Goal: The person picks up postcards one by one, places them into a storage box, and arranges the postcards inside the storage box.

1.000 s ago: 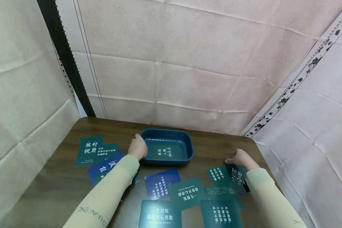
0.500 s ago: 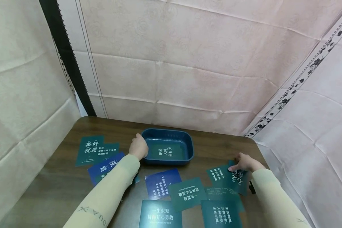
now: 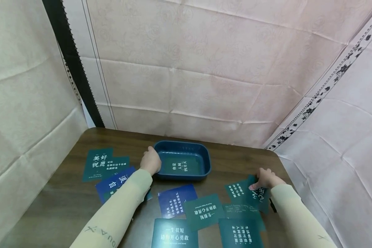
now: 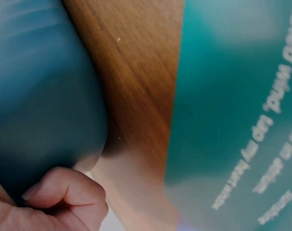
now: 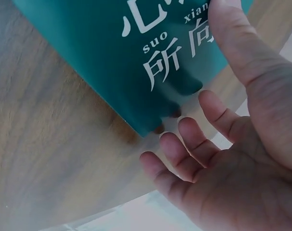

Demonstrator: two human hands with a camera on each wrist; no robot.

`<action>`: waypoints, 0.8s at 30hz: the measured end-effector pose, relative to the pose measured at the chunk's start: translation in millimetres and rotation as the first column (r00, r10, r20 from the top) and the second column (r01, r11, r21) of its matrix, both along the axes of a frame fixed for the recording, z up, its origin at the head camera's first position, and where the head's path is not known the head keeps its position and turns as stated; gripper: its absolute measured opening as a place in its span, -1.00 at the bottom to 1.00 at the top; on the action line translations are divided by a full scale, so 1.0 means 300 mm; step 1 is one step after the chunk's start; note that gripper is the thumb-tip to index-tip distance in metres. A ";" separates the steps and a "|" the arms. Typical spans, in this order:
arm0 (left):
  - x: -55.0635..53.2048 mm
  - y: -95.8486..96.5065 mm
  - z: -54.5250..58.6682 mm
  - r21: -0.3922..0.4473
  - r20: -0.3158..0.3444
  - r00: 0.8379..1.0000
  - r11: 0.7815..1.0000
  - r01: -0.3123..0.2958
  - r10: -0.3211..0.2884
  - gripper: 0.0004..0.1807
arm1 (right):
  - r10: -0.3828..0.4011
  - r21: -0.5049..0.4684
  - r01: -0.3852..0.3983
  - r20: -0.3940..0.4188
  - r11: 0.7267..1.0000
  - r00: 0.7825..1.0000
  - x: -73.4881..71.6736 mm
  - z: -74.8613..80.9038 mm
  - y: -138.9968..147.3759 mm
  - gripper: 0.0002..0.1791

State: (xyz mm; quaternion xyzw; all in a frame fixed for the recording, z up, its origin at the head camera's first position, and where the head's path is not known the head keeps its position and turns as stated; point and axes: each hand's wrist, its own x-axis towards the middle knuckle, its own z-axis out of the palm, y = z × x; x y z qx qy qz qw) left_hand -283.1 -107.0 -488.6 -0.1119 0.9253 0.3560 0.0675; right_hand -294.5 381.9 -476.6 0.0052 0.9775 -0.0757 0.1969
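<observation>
My left hand (image 3: pixel 151 161) grips the left end of a dark blue tray (image 3: pixel 183 177), with the thumb and a bent finger at its wall in the left wrist view. A green card (image 3: pixel 193 166) with white writing lies inside the tray. At the right, my right hand (image 3: pixel 266 179) reaches over a dark green printed card (image 5: pixel 107 72). The thumb (image 5: pixel 232 38) presses on the card's face, while the other fingertips, spread and slightly bent, line up along its edge. That card overlaps another green card (image 3: pixel 235 190) on its left.
A blue card (image 3: pixel 164 199), a green card (image 3: pixel 204 222) and several more lie overlapped at the front of the wooden table (image 3: pixel 49 206). Another cluster, with a green card (image 3: pixel 91 172) and a blue card (image 3: pixel 102 187), lies at the left. Cloth hangs behind and on both sides.
My right hand has shifted slightly right and towards me, and its thumb has come onto the dark green card's face. The left hand and the tray have stayed in place.
</observation>
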 end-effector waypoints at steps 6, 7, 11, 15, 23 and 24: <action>0.001 0.000 -0.001 0.000 -0.001 1.000 1.000 0.000 0.000 -0.26 | 0.043 0.020 -0.043 -0.027 0.999 0.999 -0.010 -0.022 0.001 -0.13; 0.001 0.000 -0.002 0.001 -0.001 1.000 1.000 -0.001 0.001 -0.27 | 0.044 0.017 -0.044 -0.029 0.999 0.999 -0.011 -0.025 0.003 -0.13; 0.000 -0.001 -0.007 0.002 -0.004 1.000 1.000 -0.004 0.004 -0.29 | 0.037 0.002 -0.037 -0.035 0.999 0.999 -0.012 -0.028 0.003 -0.11; -0.004 -0.003 -0.015 0.001 0.001 1.000 1.000 -0.005 0.005 -0.29 | 0.042 0.003 -0.042 -0.031 0.999 0.999 -0.008 -0.025 -0.005 -0.13; -0.006 -0.005 -0.021 -0.010 0.007 1.000 1.000 0.013 -0.013 -0.26 | 0.040 -0.015 -0.040 -0.010 0.999 0.999 0.006 -0.010 -0.018 -0.20; -0.005 -0.005 -0.018 -0.008 0.000 1.000 1.000 0.013 -0.013 -0.27 | 0.040 -0.019 -0.040 -0.014 0.999 0.999 0.007 -0.007 -0.019 -0.19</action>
